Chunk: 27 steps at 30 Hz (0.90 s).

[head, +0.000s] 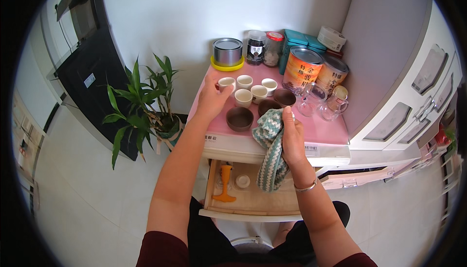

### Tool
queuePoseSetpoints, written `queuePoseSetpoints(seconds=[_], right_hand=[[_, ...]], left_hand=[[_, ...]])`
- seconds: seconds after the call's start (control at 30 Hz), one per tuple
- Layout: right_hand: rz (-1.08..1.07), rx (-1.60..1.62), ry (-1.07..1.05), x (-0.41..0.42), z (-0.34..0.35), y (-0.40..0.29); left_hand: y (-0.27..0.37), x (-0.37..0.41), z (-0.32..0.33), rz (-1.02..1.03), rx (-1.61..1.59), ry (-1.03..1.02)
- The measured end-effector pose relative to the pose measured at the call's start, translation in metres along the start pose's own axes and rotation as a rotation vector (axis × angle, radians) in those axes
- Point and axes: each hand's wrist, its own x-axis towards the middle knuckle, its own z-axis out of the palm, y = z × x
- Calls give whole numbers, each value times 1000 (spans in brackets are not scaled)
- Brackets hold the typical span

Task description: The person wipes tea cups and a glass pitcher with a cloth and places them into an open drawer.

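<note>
My left hand (pixel 214 97) is at a small white cup (pixel 227 83) at the left of a group of several white cups; whether it grips the cup is hard to tell. My right hand (pixel 294 137) grips a green-and-white striped cloth (pixel 271 150), which hangs over the cabinet's front edge. A dark brown bowl (pixel 239 118) stands between my hands on the pink top (pixel 213 135). Another brown bowl (pixel 269 107) is partly hidden behind the cloth, and a third (pixel 285 98) stands behind it.
Glass pitchers (pixel 312 99), orange tins (pixel 302 70), lidded jars (pixel 256 47) and a metal tin (pixel 227 52) on a yellow dish line the back and right. An open drawer (pixel 255 203) below holds an orange tool (pixel 225 185). A potted plant (pixel 169 124) stands left; a white cabinet (pixel 397 113) right.
</note>
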Motion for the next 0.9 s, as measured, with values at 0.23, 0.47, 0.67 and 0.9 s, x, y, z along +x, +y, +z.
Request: queuePoseSetpoints(seconds=[0.23,0.47,0.67,0.9], right_hand=[[52,145,48,-7,-17,-3],[2,-31,38,-49,-26,-31],[-619,-623,-199,-89,-44,-10],[-316,-283,-220,-93,-48,-6]], left_hand=[[70,-85,-17,14,-682,31],[83,-163,-5,-123,-854,-525],[88,-186,23,-184,-916,-738],[82,-189,33,-622,-1205,-856]])
